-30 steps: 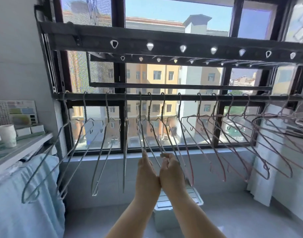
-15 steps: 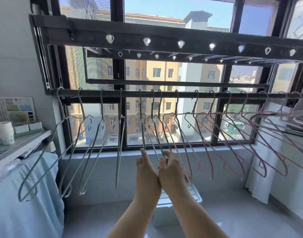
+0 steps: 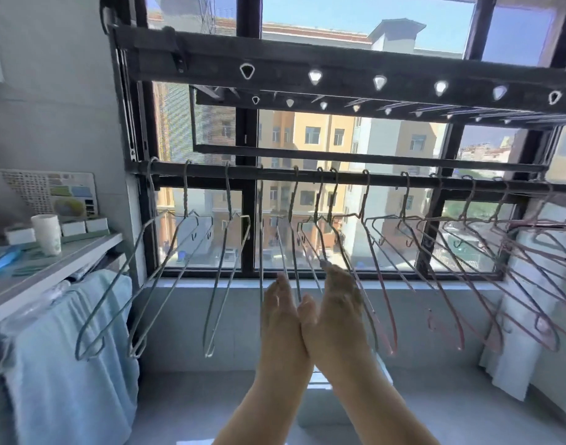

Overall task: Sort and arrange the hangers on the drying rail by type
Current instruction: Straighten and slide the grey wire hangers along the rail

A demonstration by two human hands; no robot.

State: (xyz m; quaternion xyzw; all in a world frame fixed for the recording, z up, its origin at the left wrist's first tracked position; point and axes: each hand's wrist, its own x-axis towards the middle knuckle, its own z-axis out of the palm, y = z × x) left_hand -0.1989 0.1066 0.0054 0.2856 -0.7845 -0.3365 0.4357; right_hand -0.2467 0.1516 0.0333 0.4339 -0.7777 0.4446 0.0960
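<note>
A dark drying rail (image 3: pixel 387 182) runs across the window. Several grey-green wire hangers (image 3: pixel 166 277) hang on its left half and several pink wire hangers (image 3: pixel 454 277) on its right half. Both hands are raised side by side among the middle hangers, heels touching. My left hand (image 3: pixel 280 316) has straight fingers pointing up beside a grey wire that runs between the hands. My right hand (image 3: pixel 337 303) pinches the lower wire of a grey-green hanger (image 3: pixel 317 239) at its fingertips, though blur hides the exact grip.
A perforated upper rack bar (image 3: pixel 307 64) hangs above the rail. At left, a shelf (image 3: pixel 82 252) carries a white cup (image 3: pixel 46 234), with a blue towel (image 3: pixel 66 354) below. White cloth (image 3: pixel 515 354) hangs at right. A pale box (image 3: pixel 317 412) sits on the floor behind my forearms.
The view has shifted, so the rail and hangers sit further right in frame. My hands stay pressed together and reach a little higher among the middle hangers.
</note>
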